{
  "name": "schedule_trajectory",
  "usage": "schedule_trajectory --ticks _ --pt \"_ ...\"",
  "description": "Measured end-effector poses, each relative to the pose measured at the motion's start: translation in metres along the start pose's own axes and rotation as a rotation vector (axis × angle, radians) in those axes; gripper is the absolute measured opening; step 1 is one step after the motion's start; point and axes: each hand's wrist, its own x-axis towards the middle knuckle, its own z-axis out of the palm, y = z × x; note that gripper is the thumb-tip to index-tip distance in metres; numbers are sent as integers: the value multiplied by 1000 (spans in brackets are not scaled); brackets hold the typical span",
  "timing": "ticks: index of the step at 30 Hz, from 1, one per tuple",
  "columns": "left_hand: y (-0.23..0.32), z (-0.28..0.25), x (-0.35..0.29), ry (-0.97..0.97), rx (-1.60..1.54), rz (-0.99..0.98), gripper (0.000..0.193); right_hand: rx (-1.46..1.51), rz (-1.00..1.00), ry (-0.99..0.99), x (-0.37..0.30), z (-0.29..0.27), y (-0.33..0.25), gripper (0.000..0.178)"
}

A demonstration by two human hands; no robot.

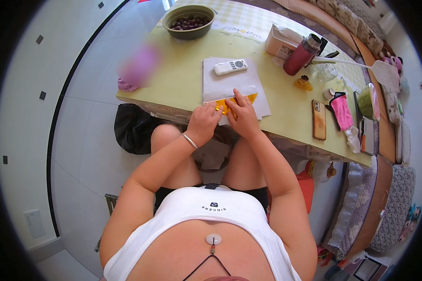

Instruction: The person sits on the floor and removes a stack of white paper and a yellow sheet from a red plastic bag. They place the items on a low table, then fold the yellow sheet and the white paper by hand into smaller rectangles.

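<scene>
A sheet of shiny gold paper (252,98), folded to a slanted edge, lies on a stack of white paper (215,85) near the table's front edge. My left hand (203,123) has its fingers curled and pressed together on the gold paper's left end. On the right part of it rests my right hand (243,115), fingers stretched out and slightly apart, pressing it flat. The lower edge of the gold paper is hidden under my fingers. Just beyond my hands, a white remote control (230,67) sits on the white stack.
The table (173,70) carries a basket of dark round fruit (172,26) at the far left. A blurred purple shape (139,65) is at the left edge. To the right are a tissue box (280,43), a dark red flask (302,56), a phone (319,121) and a pink cloth (342,112).
</scene>
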Motion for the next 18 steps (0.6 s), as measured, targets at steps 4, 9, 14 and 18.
schedule_trajectory --ticks 4,9,14,18 --pt "1 -5 0 -43 32 56 44 -4 5 8 0 1 0 33" --pt "3 -9 17 -149 -44 -35 29 137 58 40 3 -5 -1 37" --pt "-6 19 37 -91 21 -97 13 115 183 126 21 -18 15 47" --pt "-3 15 51 -71 42 -219 28 -20 169 40 26 -27 29 52"
